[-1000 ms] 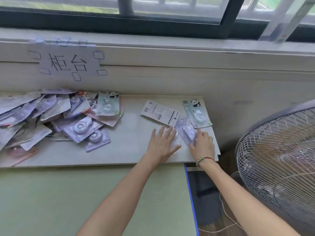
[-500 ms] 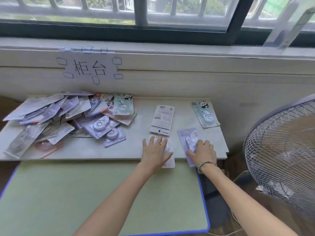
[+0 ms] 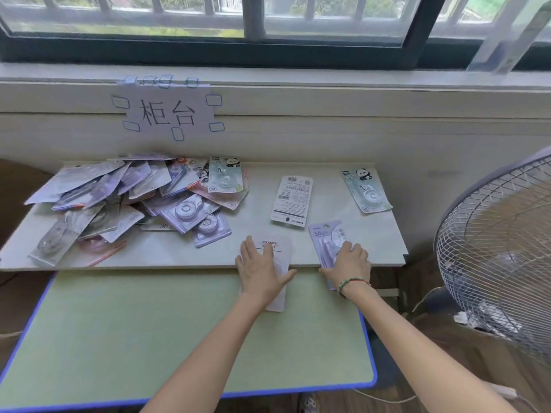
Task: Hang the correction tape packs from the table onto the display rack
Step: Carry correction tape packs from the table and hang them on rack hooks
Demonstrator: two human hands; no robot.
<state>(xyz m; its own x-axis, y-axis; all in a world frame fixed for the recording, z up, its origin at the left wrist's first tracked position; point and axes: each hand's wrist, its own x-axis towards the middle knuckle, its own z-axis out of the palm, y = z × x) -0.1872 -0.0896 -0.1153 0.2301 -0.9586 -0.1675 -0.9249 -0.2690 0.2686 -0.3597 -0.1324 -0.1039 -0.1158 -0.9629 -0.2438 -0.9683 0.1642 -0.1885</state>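
My left hand (image 3: 261,269) lies flat with spread fingers on a white correction tape pack (image 3: 280,248) that hangs over the front edge of the pale shelf board (image 3: 167,254). My right hand (image 3: 348,265) presses a purple pack (image 3: 325,236), which also overhangs that edge. Farther back lie a white pack turned back side up (image 3: 292,201) and a green panda pack (image 3: 366,190). A big heap of packs (image 3: 134,198) covers the board's left half. No display rack is in view.
A green desk with a blue rim (image 3: 149,332) sits below the board. A standing fan (image 3: 501,251) is close on the right. A paper sign (image 3: 168,114) is taped to the wall under the window.
Both hands have slid their packs toward me, from the middle of the board to over its front edge. The view has pulled back and shifted left.
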